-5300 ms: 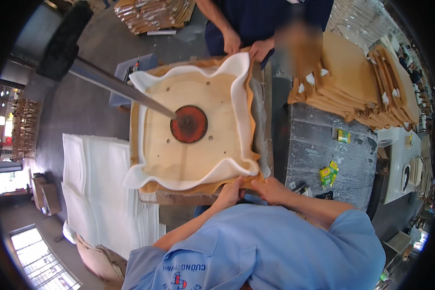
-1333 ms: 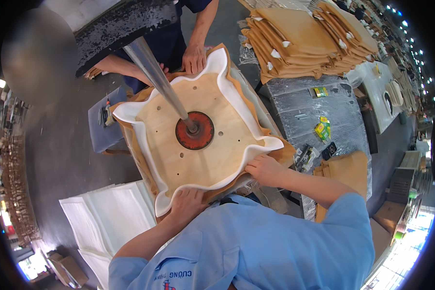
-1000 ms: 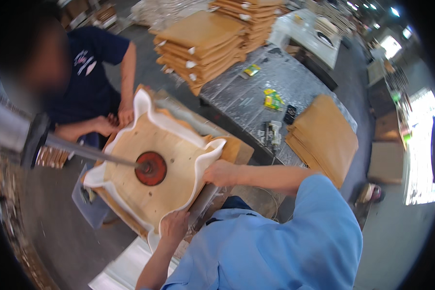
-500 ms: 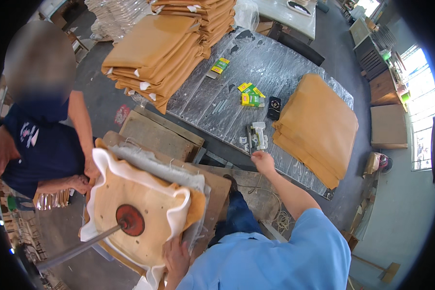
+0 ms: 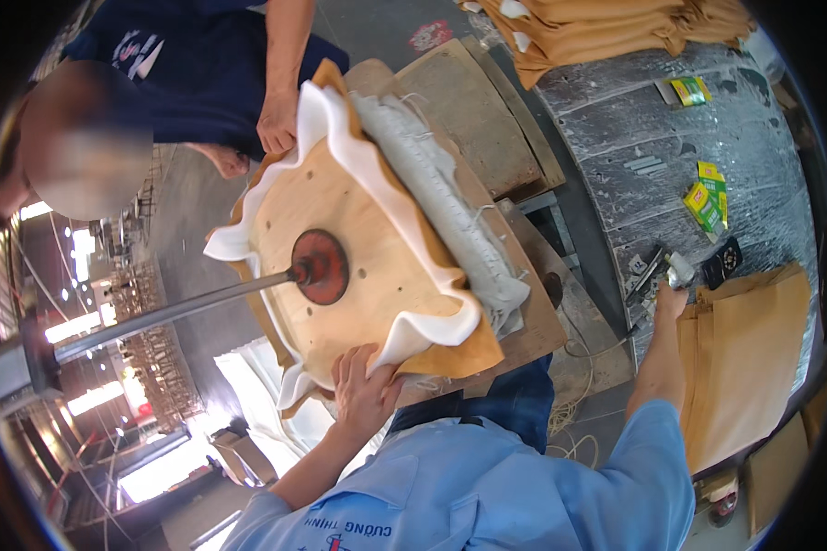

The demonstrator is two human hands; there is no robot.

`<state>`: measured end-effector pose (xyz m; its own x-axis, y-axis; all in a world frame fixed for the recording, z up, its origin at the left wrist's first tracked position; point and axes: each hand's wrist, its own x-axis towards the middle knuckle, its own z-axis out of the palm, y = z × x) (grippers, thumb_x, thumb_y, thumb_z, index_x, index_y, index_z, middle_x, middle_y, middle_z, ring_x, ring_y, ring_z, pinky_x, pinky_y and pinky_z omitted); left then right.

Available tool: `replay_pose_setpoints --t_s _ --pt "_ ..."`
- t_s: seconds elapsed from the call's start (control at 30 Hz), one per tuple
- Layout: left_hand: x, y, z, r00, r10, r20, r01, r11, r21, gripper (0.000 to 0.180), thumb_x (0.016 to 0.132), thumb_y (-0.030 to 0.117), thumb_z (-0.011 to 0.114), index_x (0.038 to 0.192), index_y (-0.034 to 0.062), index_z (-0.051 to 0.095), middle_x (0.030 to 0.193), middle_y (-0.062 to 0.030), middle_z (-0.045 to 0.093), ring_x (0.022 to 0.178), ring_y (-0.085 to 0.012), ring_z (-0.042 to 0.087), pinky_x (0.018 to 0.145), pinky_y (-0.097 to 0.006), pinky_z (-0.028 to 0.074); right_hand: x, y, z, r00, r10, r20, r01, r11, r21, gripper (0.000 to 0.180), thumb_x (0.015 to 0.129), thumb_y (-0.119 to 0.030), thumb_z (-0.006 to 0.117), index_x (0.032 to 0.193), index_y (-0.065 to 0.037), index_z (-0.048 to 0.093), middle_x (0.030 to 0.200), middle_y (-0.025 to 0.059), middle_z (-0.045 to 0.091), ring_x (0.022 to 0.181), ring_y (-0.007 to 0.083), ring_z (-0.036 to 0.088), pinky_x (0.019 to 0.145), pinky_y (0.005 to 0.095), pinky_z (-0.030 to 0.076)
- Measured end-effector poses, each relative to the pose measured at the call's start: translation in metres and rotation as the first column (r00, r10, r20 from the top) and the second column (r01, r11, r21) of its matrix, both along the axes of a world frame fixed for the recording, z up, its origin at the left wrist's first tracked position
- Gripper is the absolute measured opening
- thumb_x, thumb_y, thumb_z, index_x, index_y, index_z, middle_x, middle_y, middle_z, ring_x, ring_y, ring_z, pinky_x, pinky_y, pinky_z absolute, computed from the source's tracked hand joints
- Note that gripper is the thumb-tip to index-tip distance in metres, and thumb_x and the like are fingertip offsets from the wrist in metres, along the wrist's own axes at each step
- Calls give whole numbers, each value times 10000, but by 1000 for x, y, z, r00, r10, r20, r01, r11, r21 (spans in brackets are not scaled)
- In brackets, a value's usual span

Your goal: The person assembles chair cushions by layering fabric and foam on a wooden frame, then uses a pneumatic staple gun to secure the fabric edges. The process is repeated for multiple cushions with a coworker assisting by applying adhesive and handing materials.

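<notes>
A pale wooden seat panel [image 5: 331,197] lies on a board, with white foam [image 5: 423,335] and tan leather [image 5: 478,354] standing up around its edge. A rod with a round red foot [image 5: 322,266] presses on its middle. My left hand [image 5: 363,390] rests on the panel's near edge, fingers stretched over the wood, between two folds of foam. Out to the right, my right hand [image 5: 671,301] is closed at a silvery staple gun [image 5: 680,269] on the table; its fingertips are partly hidden. A dark metal tool [image 5: 648,271] lies beside the gun.
Another person's hand [image 5: 277,124] touches the panel's far edge. On the grey table [image 5: 597,138] are yellow-green boxes [image 5: 705,207], metal staple strips [image 5: 646,165], a black device [image 5: 722,262] and stacked tan leather [image 5: 753,358]. A hose [image 5: 574,395] lies below.
My view has turned to the left. My right hand has moved up to the staple gun and closed there. My left hand has shifted along the panel's near edge, fingers now over the wood.
</notes>
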<state>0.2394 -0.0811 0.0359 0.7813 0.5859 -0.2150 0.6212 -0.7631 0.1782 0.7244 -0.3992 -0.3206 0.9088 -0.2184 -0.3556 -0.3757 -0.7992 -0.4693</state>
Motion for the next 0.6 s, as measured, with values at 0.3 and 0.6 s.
replay_pose_setpoints --t_s 0.3,0.6 --pt "-28 33 -19 956 -145 257 148 989 7 191 918 255 829 993 99 749 1220 -101 676 1238 -338 593 1155 -590 360 -154 31 153 980 -46 196 -94 756 648 582 922 -170 850 1417 21 610 1360 143 686 1232 265 646 1104 417 479" --pt "-40 43 -21 926 -205 317 213 977 11 228 946 348 803 936 120 800 1119 -67 666 1200 -294 575 1155 -568 338 -338 44 284 976 217 -15 -125 616 777 420 948 -140 877 1322 -25 724 1048 8 742 806 89 664 676 272 528"
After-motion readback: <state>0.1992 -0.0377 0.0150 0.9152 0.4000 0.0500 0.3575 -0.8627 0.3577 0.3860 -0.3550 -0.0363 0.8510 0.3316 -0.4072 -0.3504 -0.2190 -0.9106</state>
